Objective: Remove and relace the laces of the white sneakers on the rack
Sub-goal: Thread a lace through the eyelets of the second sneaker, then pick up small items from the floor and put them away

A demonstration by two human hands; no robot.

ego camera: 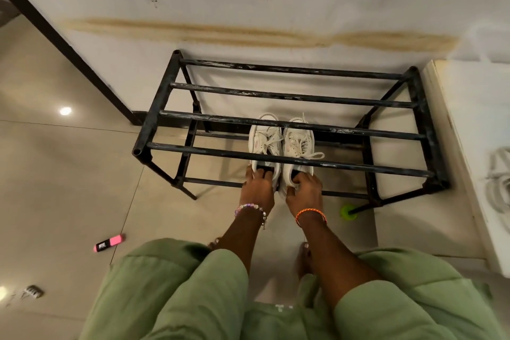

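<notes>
left hand [258, 185] grips left sneaker [264, 143] heel | right hand [303, 188] grips right sneaker [298, 146] heel | risk: laces above grips could snag rack [287, 121] bars

I note the rack's top bars [287, 159] cross above the sneakers [281, 143], blocking entry from above. I find the near side open beneath the front bar; floor [176, 218] there lies bare.
</notes>
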